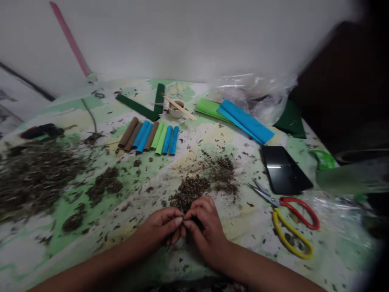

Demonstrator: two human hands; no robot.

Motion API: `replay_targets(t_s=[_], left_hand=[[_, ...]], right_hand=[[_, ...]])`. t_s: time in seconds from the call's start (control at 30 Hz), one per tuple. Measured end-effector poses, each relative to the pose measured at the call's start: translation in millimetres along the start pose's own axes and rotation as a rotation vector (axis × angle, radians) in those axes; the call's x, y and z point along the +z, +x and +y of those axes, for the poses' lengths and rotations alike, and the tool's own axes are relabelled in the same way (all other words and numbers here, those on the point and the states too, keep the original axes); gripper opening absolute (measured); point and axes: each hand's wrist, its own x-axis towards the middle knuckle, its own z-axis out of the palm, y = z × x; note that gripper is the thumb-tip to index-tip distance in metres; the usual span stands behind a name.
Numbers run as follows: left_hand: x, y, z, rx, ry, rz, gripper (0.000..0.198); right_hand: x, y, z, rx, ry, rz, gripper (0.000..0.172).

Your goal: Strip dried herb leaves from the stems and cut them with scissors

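Observation:
My left hand (166, 224) and my right hand (206, 227) meet at the fingertips, low in the middle of the view. Thumbs and forefingers are pinched together; whatever lies between them is hidden or too small to make out. Just beyond the fingers is a small heap of dark, crumbled dry leaf (193, 188), with finer crumbs (225, 172) scattered to its right. Farther back lies a row of several short rolls in brown, blue and light green (150, 138).
Scissors (278, 202) with red and yellow handles and a black phone (284, 168) lie at right. A large dry-leaf pile (33, 174) covers the left. Behind are a small cup (176, 109) with sticks across it, folded blue paper (246, 119) and clear plastic (258, 91).

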Motion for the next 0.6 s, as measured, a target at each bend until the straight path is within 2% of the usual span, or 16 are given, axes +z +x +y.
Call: replay_targets(t_s=[0.17, 0.43, 0.6], left_hand=[[-1.9, -1.5, -0.8, -0.004, 0.039, -0.002, 0.033], [5.1, -0.6, 5.2, -0.017, 0.000, 0.045, 0.036], [4.0, 1.7, 2.0, 0.002, -0.054, 0.040, 0.039]], right_hand=[[-1.4, 2.1, -1.2, 0.011, 0.008, -0.001, 0.007], [-3.5, 0.0, 0.7, -0.018, 0.077, 0.047, 0.023], [-0.9, -1.2, 2.3, -0.026, 0.051, 0.004, 0.015]])
